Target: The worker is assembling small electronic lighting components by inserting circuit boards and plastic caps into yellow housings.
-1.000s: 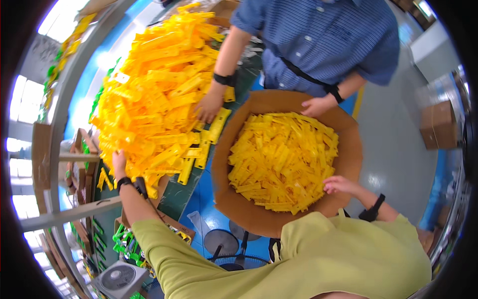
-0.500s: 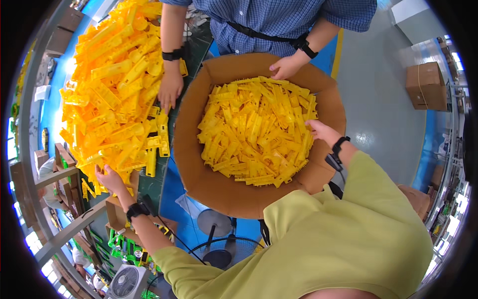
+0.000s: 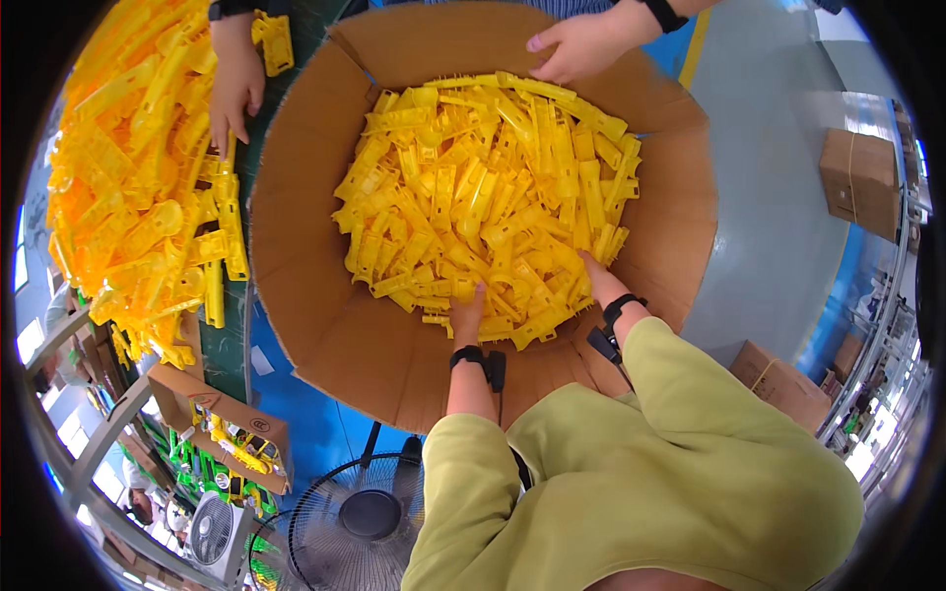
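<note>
Yellow strips lie heaped, long axes pointing many ways

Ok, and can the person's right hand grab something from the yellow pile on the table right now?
Probably not from there: the right hand is at the yellow pieces inside the cardboard box, and the box's left side stands between it and the pile.

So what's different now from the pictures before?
The left hand left the yellow pile and moved right, to the yellow pieces in the cardboard box. The right hand moved toward the box's near side. I can't tell if either grips anything. One co-worker's hand stayed by the pile, the other at the box's far side.
</note>
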The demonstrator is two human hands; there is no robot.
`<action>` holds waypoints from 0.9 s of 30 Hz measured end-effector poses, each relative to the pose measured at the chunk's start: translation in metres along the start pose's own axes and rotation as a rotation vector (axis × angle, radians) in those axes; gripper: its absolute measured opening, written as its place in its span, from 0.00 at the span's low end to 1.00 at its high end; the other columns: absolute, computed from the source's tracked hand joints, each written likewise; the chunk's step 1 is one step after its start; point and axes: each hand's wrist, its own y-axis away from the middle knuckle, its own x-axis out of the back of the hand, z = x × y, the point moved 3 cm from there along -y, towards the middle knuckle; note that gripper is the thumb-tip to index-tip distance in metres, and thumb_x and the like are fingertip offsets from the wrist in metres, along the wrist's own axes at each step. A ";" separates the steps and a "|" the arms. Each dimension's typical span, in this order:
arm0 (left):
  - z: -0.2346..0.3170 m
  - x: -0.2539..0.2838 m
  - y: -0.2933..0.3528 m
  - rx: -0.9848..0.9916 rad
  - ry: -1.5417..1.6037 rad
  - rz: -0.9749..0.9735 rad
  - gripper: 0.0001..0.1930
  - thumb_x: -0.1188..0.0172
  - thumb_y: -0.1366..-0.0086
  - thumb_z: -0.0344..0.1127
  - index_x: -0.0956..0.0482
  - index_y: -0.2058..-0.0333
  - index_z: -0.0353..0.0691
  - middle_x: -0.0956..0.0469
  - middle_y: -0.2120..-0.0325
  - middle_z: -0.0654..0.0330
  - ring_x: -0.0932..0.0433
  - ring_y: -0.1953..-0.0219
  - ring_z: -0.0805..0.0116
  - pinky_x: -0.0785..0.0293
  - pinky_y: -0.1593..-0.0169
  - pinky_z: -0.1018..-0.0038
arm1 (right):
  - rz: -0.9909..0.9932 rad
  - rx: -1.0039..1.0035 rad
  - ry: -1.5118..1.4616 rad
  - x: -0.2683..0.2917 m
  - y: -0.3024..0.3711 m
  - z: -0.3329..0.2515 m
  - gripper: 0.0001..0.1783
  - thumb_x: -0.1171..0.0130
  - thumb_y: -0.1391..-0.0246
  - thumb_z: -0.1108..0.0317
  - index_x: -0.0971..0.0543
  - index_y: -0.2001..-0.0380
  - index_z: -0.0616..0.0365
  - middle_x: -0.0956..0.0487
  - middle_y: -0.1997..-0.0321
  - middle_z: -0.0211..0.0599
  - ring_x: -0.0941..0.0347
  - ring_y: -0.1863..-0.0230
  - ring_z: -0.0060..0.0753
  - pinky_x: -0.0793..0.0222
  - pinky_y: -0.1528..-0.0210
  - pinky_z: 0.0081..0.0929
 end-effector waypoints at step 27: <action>-0.015 -0.028 -0.012 -0.217 0.035 -0.297 0.52 0.49 0.65 0.73 0.41 0.51 0.30 0.36 0.54 0.44 0.41 0.48 0.52 0.51 0.45 0.63 | -0.020 -0.003 0.660 -0.084 0.047 0.039 0.49 0.43 0.65 0.51 0.58 0.43 0.44 0.54 0.39 0.38 0.60 0.39 0.45 0.52 0.50 0.60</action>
